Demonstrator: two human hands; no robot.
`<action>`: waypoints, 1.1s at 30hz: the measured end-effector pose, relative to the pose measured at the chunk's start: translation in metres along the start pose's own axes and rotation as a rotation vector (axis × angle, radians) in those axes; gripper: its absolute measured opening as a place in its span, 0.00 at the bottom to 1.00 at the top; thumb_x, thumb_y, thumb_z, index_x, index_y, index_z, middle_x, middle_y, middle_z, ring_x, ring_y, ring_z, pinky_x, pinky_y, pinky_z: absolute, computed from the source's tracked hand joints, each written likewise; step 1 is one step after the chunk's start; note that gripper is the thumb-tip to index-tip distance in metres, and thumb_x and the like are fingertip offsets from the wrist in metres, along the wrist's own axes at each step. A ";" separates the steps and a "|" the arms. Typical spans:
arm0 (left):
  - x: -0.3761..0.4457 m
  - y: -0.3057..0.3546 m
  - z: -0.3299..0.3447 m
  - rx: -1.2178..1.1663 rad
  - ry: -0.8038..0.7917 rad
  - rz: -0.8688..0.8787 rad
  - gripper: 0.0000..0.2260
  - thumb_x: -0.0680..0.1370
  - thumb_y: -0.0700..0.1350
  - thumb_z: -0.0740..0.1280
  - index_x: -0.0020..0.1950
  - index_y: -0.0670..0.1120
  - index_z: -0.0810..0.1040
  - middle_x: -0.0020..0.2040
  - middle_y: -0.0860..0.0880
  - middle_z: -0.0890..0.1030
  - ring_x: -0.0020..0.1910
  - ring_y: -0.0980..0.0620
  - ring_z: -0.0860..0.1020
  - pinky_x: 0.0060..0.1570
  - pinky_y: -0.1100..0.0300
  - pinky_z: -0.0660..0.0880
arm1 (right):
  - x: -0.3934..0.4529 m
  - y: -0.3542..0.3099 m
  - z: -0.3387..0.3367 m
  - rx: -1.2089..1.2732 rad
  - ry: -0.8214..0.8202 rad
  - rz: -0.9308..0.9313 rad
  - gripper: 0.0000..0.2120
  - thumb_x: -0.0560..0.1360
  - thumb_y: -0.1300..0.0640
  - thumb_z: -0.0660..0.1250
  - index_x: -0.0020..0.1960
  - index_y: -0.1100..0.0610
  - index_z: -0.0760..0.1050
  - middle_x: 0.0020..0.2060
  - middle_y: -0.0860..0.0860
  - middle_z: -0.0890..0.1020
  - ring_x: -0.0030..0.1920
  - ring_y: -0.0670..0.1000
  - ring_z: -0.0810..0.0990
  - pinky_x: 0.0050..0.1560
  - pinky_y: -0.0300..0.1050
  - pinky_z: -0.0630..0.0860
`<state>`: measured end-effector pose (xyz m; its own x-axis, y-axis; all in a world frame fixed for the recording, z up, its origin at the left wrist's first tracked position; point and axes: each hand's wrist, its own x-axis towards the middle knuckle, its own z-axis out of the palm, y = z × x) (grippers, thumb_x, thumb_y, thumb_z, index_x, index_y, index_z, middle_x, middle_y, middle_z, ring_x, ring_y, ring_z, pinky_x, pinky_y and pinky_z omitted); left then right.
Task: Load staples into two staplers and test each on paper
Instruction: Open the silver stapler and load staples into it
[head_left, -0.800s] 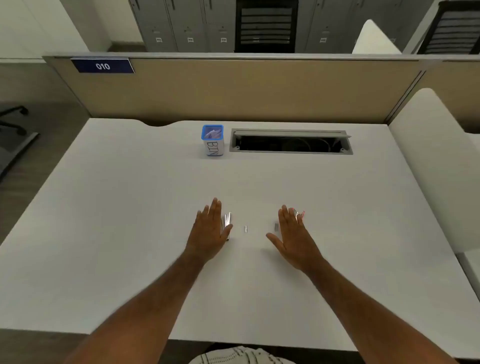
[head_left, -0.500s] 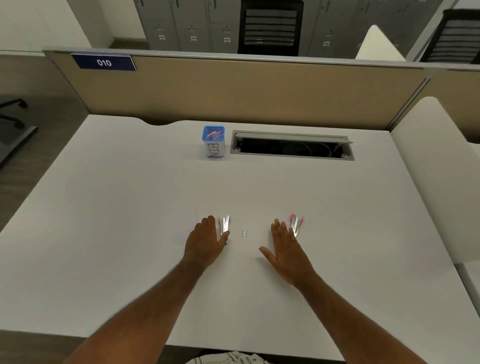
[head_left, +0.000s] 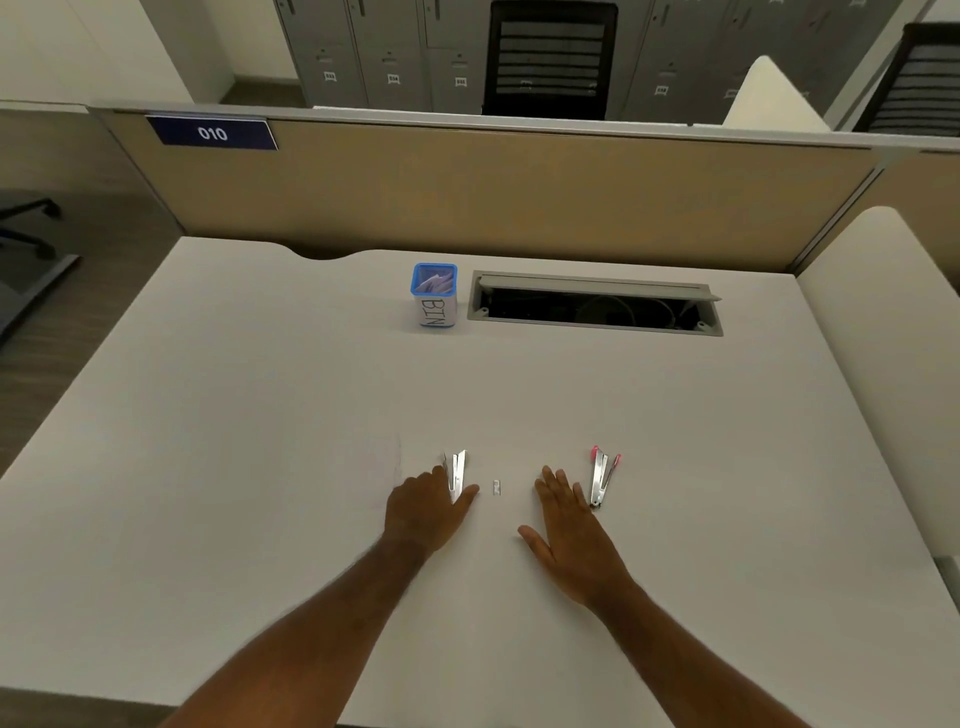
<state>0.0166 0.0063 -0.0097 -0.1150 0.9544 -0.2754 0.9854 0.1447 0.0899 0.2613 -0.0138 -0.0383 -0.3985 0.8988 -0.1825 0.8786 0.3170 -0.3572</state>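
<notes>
Staplers lie splayed for loading: silver stapler (head_left: 456, 474) touching my flat left hand (head_left: 426, 512), pink stapler (head_left: 601, 478) beside my flat right hand (head_left: 571, 525), staple strip (head_left: 496, 487) between them; both hands grasp nothing.

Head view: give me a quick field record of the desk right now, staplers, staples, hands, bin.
left stapler: silver stapler, hinged open, its near end under the left hand
right stapler: pink-tipped stapler, hinged open, beside the right hand
staples: small staple strip lying between the staplers
left hand: left hand flat on the desk, fingers straight
right hand: right hand flat, holding nothing
bin: blue cup marked BIN, paper scraps inside
test paper: none seen on the desk
</notes>
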 end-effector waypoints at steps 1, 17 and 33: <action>0.000 0.001 0.001 -0.002 0.003 0.004 0.28 0.81 0.69 0.56 0.60 0.46 0.78 0.54 0.47 0.86 0.54 0.45 0.84 0.54 0.53 0.79 | 0.000 -0.002 0.001 -0.013 0.019 -0.018 0.43 0.82 0.30 0.39 0.84 0.60 0.54 0.84 0.53 0.51 0.85 0.53 0.48 0.82 0.44 0.37; 0.008 -0.004 -0.001 -0.273 0.046 -0.001 0.17 0.82 0.59 0.60 0.44 0.47 0.71 0.37 0.50 0.78 0.39 0.46 0.80 0.42 0.52 0.77 | 0.027 -0.030 -0.017 0.116 0.153 0.021 0.24 0.81 0.49 0.64 0.75 0.56 0.70 0.70 0.50 0.75 0.68 0.52 0.74 0.68 0.47 0.71; -0.009 0.016 -0.026 -0.512 0.226 0.182 0.18 0.80 0.63 0.61 0.42 0.50 0.69 0.32 0.54 0.73 0.28 0.55 0.66 0.30 0.60 0.69 | 0.058 -0.090 -0.049 1.099 0.181 0.444 0.08 0.82 0.49 0.70 0.59 0.50 0.79 0.49 0.49 0.87 0.47 0.49 0.86 0.40 0.39 0.76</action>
<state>0.0302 0.0070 0.0193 -0.0293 0.9996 -0.0062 0.8119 0.0274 0.5832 0.1721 0.0249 0.0276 0.0032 0.9219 -0.3875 0.2002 -0.3803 -0.9029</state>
